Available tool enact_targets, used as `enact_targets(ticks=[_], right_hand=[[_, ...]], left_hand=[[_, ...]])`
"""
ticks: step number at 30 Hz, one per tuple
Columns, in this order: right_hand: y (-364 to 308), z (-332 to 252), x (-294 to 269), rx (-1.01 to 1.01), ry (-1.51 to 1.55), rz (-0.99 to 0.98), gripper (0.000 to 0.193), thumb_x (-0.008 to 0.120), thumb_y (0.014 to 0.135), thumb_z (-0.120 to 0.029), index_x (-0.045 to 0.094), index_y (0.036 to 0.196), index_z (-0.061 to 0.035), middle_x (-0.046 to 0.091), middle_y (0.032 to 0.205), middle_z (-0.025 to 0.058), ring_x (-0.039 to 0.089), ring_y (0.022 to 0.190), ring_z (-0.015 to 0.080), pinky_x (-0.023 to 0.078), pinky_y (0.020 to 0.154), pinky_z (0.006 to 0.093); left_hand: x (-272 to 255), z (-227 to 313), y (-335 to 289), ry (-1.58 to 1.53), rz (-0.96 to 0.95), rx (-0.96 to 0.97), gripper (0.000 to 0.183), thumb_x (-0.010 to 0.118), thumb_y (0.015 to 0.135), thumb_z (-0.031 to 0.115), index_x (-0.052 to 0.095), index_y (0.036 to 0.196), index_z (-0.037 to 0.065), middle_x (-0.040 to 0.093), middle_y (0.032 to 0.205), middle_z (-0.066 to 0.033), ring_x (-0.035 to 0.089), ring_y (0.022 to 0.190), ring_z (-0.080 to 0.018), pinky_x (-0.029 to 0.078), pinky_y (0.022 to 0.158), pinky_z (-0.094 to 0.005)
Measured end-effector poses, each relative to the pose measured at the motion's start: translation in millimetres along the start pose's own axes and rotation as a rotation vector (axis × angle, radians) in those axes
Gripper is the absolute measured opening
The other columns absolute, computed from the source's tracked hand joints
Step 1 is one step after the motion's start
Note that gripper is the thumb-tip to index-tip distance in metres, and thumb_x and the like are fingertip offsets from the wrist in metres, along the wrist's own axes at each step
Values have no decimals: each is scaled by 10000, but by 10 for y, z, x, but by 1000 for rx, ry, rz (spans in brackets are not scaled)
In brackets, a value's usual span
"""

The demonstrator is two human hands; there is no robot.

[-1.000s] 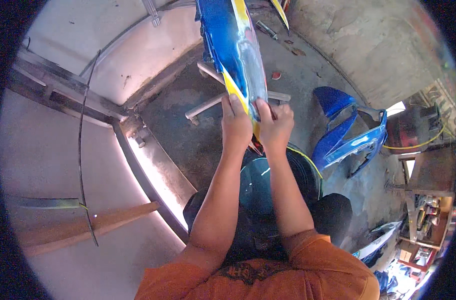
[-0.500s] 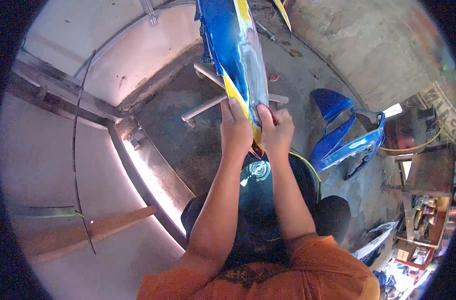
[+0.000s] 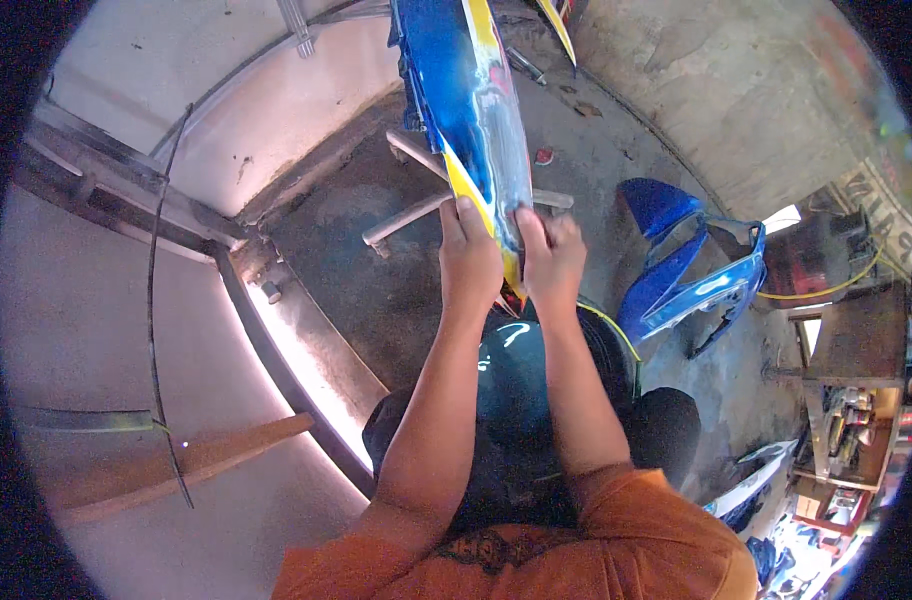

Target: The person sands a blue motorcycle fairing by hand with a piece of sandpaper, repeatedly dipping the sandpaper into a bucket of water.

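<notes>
Fingers pinching both edges of a blue-and-yellow panel, tip end over the tub.
From where I'm standing, the panel runs from the hands toward 12 o'clock, tip pointing to 6, above a dark tub (can't tell if they touch). Left hand: fingers together, clamped on the yellow-striped edge. Right hand: thumb on the dull grey patch, fingers curled by the other edge; can't see if a pad's tucked in there. Looks like surface work on that patch, imo. Next move calls for a firm left grip and light, even right-hand pressure. More blue bodywork sits at 3 o'clock, pale stand legs around 10.
</notes>
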State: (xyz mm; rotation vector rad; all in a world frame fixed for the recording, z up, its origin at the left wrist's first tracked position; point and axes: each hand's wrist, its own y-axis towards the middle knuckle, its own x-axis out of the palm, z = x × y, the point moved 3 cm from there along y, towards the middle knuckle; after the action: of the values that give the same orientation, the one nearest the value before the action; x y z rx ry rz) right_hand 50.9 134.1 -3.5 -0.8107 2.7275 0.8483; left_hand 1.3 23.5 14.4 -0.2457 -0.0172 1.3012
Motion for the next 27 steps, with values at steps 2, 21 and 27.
enact_targets(ticks=[2, 21, 27], right_hand=[[-196, 244, -10, 167, -177, 1, 387, 738, 826, -366, 726, 745, 12, 616, 746, 207, 567, 755, 371, 424, 716, 470], [114, 71, 74, 40, -226, 70, 341, 771, 812, -320, 720, 749, 12, 650, 809, 188, 560, 723, 318, 419, 696, 435], [1057, -523, 219, -80, -78, 41, 510, 770, 796, -438, 666, 698, 51, 645, 753, 198, 558, 649, 303, 415, 616, 402]], left_hand=[[8, -53, -10, -10, 6, 30, 535, 252, 1040, 472, 432, 1320, 53, 574, 1204, -351, 531, 1137, -541, 419, 932, -574], [14, -41, -3, -3, 10, 48, 579, 234, 1040, 496, 412, 1340, 32, 557, 1220, -357, 518, 1158, -536, 410, 947, -559], [78, -188, 127, 45, 11, 34, 558, 235, 1046, 476, 410, 1332, 30, 555, 1223, -359, 514, 1159, -541, 409, 945, -564]])
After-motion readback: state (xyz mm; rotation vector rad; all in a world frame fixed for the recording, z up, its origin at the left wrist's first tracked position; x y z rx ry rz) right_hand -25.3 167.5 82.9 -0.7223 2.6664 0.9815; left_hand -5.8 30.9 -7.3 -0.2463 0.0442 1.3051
